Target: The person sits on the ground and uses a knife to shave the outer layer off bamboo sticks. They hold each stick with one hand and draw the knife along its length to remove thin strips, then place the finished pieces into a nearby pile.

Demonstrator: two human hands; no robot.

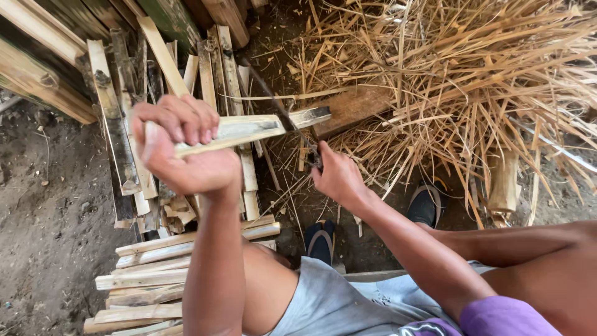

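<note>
Splitting bamboo at frame centre: left hand (180, 146) clamped on slat (249, 129), steadying it, right hand (336, 177) closed round blade (280, 109) biting its end.

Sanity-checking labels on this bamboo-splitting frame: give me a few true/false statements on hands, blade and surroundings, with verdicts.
1. The left hand grips one end of a bamboo slat. True.
2. The right hand is empty. False: it holds the handle of a dark blade that lies across the slat.
3. The slat's far end rests over a wooden block. True.
4. The heap of thin dry strips lies on the left of the picture. False: it fills the upper right; cut bamboo pieces are stacked on the left.
5. The person is barefoot. False: dark sandals show on both feet.
</note>
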